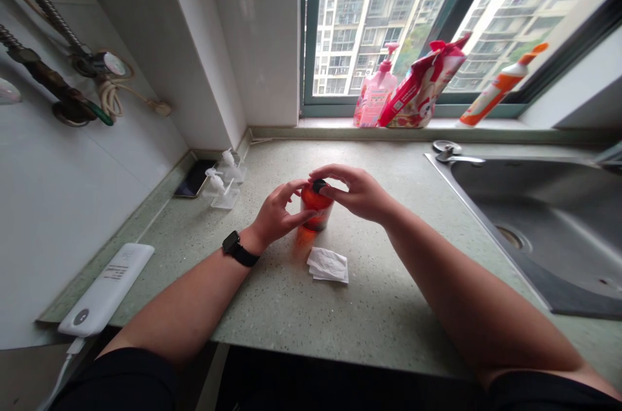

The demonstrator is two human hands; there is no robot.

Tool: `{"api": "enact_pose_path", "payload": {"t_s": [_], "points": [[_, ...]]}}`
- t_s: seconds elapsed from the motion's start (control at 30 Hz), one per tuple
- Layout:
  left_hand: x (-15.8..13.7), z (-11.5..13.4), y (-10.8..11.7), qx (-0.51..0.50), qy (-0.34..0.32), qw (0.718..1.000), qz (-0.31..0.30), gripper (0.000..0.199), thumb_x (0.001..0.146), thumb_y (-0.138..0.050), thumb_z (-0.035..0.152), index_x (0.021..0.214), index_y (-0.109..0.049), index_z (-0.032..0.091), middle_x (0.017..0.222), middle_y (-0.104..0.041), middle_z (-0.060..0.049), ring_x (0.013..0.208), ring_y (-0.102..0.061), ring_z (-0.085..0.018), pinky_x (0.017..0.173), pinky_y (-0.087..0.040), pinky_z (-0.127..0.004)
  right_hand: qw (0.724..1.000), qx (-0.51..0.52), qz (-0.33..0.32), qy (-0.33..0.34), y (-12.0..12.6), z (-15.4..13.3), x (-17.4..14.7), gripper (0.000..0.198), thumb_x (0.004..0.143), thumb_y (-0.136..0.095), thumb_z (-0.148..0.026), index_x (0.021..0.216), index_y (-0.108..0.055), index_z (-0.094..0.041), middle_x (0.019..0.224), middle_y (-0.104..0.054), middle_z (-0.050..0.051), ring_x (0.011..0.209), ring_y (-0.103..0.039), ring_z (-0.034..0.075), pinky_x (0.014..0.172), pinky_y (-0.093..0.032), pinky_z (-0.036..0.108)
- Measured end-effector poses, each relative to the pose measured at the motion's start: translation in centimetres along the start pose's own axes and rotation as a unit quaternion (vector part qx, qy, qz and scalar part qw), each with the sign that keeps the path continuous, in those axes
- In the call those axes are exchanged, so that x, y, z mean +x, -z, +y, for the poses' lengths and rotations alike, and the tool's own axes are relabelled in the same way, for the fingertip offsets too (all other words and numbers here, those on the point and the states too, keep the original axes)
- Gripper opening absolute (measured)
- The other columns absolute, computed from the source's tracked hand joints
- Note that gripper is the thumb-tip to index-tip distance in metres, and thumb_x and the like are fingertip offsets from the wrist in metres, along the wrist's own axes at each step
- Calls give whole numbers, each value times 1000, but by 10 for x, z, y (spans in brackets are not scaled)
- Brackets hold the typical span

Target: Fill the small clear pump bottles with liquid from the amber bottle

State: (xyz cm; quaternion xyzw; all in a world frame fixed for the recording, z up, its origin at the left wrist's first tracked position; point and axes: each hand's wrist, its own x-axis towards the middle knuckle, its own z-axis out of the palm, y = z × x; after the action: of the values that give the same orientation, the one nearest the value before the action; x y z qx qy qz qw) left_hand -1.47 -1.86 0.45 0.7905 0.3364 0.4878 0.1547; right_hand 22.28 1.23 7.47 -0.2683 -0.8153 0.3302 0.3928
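Observation:
An amber-orange bottle (317, 216) with a black cap (319, 185) stands upright on the speckled counter. My left hand (282, 213) is closed around its left side, the thumb lying across the front and the index finger up near the cap. From the right, my right hand (354, 190) grips the black cap between thumb and fingers. A folded white tissue (328, 265) lies on the counter just in front of the bottle. Whether anything is inside the bottle, I cannot tell.
Two clear pump dispensers (222, 189) and a phone (193, 178) sit back left. A white power bank (107, 288) with a cable lies by the left edge. A steel sink (544, 216) is on the right. A pink pump bottle (376, 96) and red bag (422, 87) line the sill.

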Motion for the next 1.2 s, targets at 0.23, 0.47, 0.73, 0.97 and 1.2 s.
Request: {"api": "enact_pose_path", "payload": {"t_s": [0.23, 0.47, 0.73, 0.97, 1.2], "points": [[3, 6, -2, -21, 20, 1000, 1, 58, 92, -87, 42, 142, -61, 28, 134, -75, -11, 115, -74, -27, 97, -61, -45, 1000, -13, 24, 4, -6, 2, 1, 26, 93, -70, -28, 119, -77, -27, 119, -79, 7, 114, -74, 25, 106, -59, 49], [2, 11, -6, -27, 35, 999, 14, 64, 86, -93, 39, 140, -60, 28, 136, -73, -12, 119, -73, -28, 102, -60, -49, 998, -39, 58, -4, -11, 0, 0, 20, 92, -73, -29, 112, -75, -27, 110, -80, 6, 106, -76, 26, 102, -61, 50], [2, 12, 0, 20, 64, 997, 48, 69, 79, -97, 36, 136, -58, 26, 131, -72, -11, 120, -72, -30, 106, -59, -50, 998, 43, 33, -15, -4, 15, -3, 52, 93, -79, -50, 140, -62, -33, 141, -72, 10, 139, -65, 29, 120, -50, 58], [11, -21, 27, 103, 80, 976, 174, 68, 83, -92, 38, 137, -53, 27, 132, -67, -9, 125, -69, -29, 111, -57, -49, 993, -16, 85, -76, 2, 61, -4, 52, 90, -78, -55, 134, -64, -31, 134, -74, 12, 132, -68, 31, 116, -51, 63], [10, -66, 46, 142, 112, 956, 232, 71, 82, -92, 36, 140, -52, 25, 130, -66, -11, 124, -68, -30, 109, -57, -55, 988, -72, 79, -111, 4, 99, -9, 49, 88, -77, -47, 131, -66, -26, 130, -75, 14, 124, -72, 31, 110, -55, 62]]}}
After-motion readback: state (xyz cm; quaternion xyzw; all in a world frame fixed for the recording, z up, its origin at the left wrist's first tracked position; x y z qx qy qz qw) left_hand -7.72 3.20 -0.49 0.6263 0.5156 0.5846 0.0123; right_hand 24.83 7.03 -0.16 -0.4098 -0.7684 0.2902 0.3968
